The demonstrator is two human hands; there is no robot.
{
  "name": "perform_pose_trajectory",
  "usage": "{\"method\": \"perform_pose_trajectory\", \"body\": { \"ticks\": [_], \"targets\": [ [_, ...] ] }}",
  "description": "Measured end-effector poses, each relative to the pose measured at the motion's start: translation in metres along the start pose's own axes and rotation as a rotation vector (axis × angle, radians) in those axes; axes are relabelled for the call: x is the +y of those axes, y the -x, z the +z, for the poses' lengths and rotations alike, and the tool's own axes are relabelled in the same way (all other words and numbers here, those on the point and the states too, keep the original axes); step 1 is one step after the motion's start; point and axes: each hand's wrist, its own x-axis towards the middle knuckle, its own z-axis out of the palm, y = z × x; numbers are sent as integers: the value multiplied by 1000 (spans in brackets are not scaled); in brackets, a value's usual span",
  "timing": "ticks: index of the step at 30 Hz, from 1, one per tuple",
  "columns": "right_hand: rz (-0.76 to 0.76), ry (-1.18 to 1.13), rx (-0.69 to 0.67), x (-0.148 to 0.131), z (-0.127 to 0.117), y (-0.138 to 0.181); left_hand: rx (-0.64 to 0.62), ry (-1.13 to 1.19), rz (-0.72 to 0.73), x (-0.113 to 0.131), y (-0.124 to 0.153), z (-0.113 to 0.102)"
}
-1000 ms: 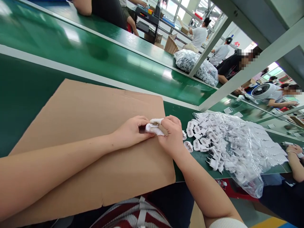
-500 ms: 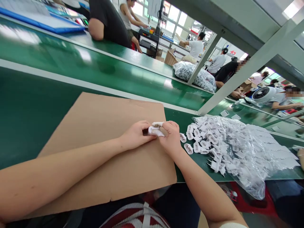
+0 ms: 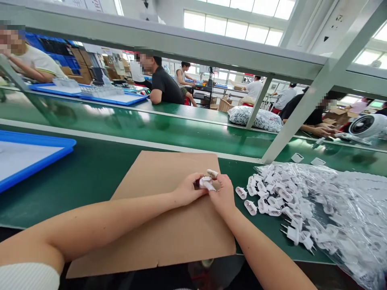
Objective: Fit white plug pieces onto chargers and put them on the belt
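Note:
Both hands meet over the right part of a flat cardboard sheet. My left hand pinches a small white plastic plug housing between thumb and fingers. From the other side, my right hand grips the same piece. A whitish finger cot covers one right fingertip, raised above the piece. The fingers hide part of the housing. Just right of my right hand, loose white plug housings lie on the green bench, some with metal pins.
A clear plastic bag with many white plug parts spreads across the right side. A blue-rimmed tray is at the left edge. A slanted metal post rises beyond the bag. Co-workers sit across the green conveyor.
The view has tilted up and levelled, bringing the blue tray at left into sight. My hands stay together on the white housing, which has turned slightly between the fingers.

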Motion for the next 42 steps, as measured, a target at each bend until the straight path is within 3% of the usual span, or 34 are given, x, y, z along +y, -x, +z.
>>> {"method": "perform_pose_trajectory", "body": {
  "ticks": [4, 12, 16, 20, 24, 29, 32, 36, 40, 42],
  "targets": [
    [46, -20, -29, 6, 4, 6, 100, -120, -37, -4, -34, -16],
    [-52, 82, -268, 6, 8, 4, 362, -533, -195, -17, -149, -93],
    [-75, 91, -342, 5, 7, 3, 473, -652, -283, -30, -180, -104],
    [-62, 139, -388, 5, 6, 3, 451, -687, -386, -41, -193, -106],
    [-54, 151, -407, 5, 6, 3, 479, -655, -463, -32, -194, -112],
    [-51, 134, -398, 5, 6, 3, 643, -546, -351, -3, -165, -87],
    [-35, 36, -371, 4, 6, 3, 517, -363, -229, 7, -124, -54],
    [64, -139, -345, 4, 5, 3, 142, -12, -216, 10, -69, -19],
    [217, -362, -424, 5, 5, 3, -184, 602, -258, 12, -44, -14],
    [274, -465, -438, 4, 5, 3, -246, 702, -271, 12, -42, -16]
  ]
}}
